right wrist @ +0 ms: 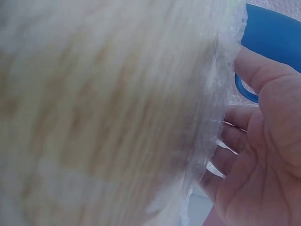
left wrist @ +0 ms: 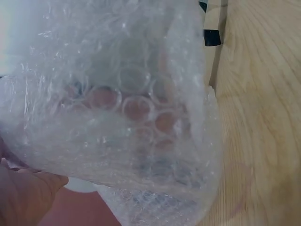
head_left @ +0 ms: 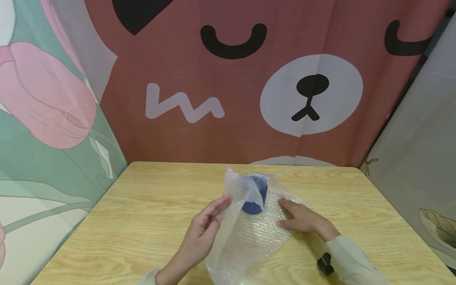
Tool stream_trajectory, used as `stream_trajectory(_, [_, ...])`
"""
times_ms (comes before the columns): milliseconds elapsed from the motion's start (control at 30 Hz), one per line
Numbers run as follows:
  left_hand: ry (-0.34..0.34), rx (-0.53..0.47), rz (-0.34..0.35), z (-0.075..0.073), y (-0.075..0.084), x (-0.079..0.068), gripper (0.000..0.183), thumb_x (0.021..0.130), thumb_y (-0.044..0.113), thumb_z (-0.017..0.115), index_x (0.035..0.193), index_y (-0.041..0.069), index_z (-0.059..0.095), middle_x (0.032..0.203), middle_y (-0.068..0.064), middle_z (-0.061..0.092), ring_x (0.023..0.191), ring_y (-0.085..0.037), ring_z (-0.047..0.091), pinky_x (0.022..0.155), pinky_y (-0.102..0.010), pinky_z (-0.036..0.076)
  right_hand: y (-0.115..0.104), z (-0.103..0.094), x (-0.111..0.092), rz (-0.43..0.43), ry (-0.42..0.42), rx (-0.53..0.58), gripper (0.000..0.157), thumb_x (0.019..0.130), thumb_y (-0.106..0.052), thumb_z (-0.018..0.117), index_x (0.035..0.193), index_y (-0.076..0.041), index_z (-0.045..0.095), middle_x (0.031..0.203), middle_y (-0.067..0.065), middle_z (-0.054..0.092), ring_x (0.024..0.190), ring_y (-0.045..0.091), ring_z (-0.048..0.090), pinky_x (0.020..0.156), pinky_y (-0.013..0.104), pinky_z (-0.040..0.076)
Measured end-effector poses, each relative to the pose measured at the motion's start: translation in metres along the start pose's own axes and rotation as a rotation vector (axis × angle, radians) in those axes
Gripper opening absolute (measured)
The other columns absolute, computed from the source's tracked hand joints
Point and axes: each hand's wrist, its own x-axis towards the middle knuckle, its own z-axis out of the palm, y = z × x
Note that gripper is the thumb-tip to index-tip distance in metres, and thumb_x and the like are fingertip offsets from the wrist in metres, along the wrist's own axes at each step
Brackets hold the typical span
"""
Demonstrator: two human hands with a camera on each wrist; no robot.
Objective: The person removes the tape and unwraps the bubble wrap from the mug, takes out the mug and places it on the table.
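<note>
A blue mug (head_left: 253, 206) lies in a sheet of clear bubble wrap (head_left: 260, 233), with one flap folded over part of it. Its loop handle shows in the right wrist view, below the blue side (right wrist: 275, 35). At the wrap's left edge, my left hand (head_left: 201, 233) touches the raised film with extended fingers. The wrap (left wrist: 117, 136) fills much of the left wrist view and hides some of what lies behind it. My right hand (head_left: 306, 218) rests on the wrap's right side, fingers spread. In the right wrist view its fingertips meet the film's edge.
The light wood table (head_left: 153, 209) carries the wrap. A small black object (head_left: 325, 264) lies beside the right sleeve. Behind the table hangs a brown curtain (head_left: 185, 146) printed with a bear, with patterned cloth (head_left: 71, 166) at the left.
</note>
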Motion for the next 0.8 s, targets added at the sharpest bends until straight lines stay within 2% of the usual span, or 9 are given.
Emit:
stream_trajectory(100, [0.027,-0.024,0.001,-0.004,0.0,0.0,0.058,0.085,-0.024,0.035,0.137,-0.001,0.05,0.136,-0.017,0.053,0.128,-0.022,0.048,0.098,-0.021,0.041,0.0,-0.001,0.0,0.009,-0.007,-0.002,0.08,0.091,-0.041,0.065,0.143,0.012,0.035,0.148,0.031,0.03,0.136,0.047,0.028,0.109,0.058,0.024])
stream_trajectory(133, [0.038,-0.029,0.001,-0.005,0.0,0.0,0.058,0.085,-0.024,0.035,0.136,-0.001,0.051,0.136,-0.017,0.054,0.128,-0.022,0.048,0.099,-0.022,0.04,0.0,-0.001,0.0,0.014,-0.009,-0.002,0.08,0.091,-0.041,0.066,0.143,0.012,0.035,0.148,0.031,0.03,0.136,0.047,0.028,0.109,0.058,0.024])
stream_trajectory(200, [0.07,-0.033,-0.008,-0.007,0.001,0.0,0.058,0.085,-0.025,0.034,0.134,0.001,0.054,0.136,-0.016,0.054,0.128,-0.021,0.048,0.099,-0.024,0.04,-0.001,-0.001,0.0,0.019,-0.014,-0.005,0.081,0.091,-0.041,0.066,0.143,0.012,0.035,0.149,0.031,0.03,0.136,0.047,0.027,0.109,0.058,0.024])
stream_trajectory(233, [0.087,-0.033,-0.007,-0.009,0.002,0.0,0.059,0.084,-0.025,0.034,0.132,0.001,0.055,0.135,-0.015,0.055,0.128,-0.021,0.048,0.102,-0.029,0.038,-0.001,-0.001,0.0,0.02,-0.015,-0.005,0.081,0.091,-0.041,0.066,0.143,0.012,0.035,0.149,0.031,0.029,0.136,0.047,0.027,0.109,0.058,0.024])
stream_trajectory(300, [0.132,-0.025,-0.004,-0.011,0.003,0.0,0.058,0.084,-0.025,0.036,0.131,0.001,0.056,0.135,-0.013,0.056,0.127,-0.019,0.049,0.101,-0.029,0.039,-0.001,-0.001,0.001,0.02,-0.018,-0.003,0.081,0.091,-0.041,0.066,0.143,0.012,0.035,0.149,0.031,0.029,0.136,0.047,0.027,0.109,0.058,0.024])
stream_trajectory(467, [0.228,-0.018,0.07,-0.016,0.002,-0.002,0.053,0.085,-0.027,0.038,0.129,-0.006,0.058,0.134,-0.017,0.054,0.126,-0.019,0.05,0.099,-0.031,0.04,-0.001,-0.002,0.001,0.012,-0.021,-0.001,0.081,0.091,-0.041,0.066,0.143,0.012,0.034,0.149,0.031,0.029,0.136,0.047,0.027,0.108,0.059,0.024])
stream_trajectory(567, [0.251,-0.04,0.096,-0.02,0.001,-0.002,0.046,0.087,-0.026,0.037,0.122,-0.009,0.062,0.135,-0.02,0.053,0.127,-0.021,0.048,0.099,-0.032,0.039,-0.001,-0.002,0.002,0.01,-0.022,-0.002,0.081,0.091,-0.041,0.066,0.143,0.012,0.034,0.149,0.031,0.029,0.136,0.047,0.027,0.108,0.059,0.024])
stream_trajectory(667, [0.264,-0.099,0.053,-0.024,0.001,-0.003,0.036,0.092,-0.02,0.04,0.119,-0.01,0.062,0.137,-0.019,0.051,0.13,-0.022,0.046,0.101,-0.033,0.038,-0.001,-0.002,0.002,0.011,-0.025,0.006,0.082,0.091,-0.042,0.066,0.143,0.012,0.034,0.149,0.031,0.028,0.136,0.047,0.026,0.108,0.059,0.024])
stream_trajectory(800, [0.265,-0.172,-0.026,-0.03,0.0,-0.006,0.039,0.093,-0.019,0.036,0.124,-0.011,0.059,0.141,-0.02,0.048,0.132,-0.022,0.043,0.102,-0.034,0.036,-0.002,-0.002,0.001,0.012,-0.031,0.022,0.082,0.091,-0.041,0.065,0.144,0.012,0.034,0.149,0.031,0.028,0.137,0.047,0.026,0.109,0.059,0.023])
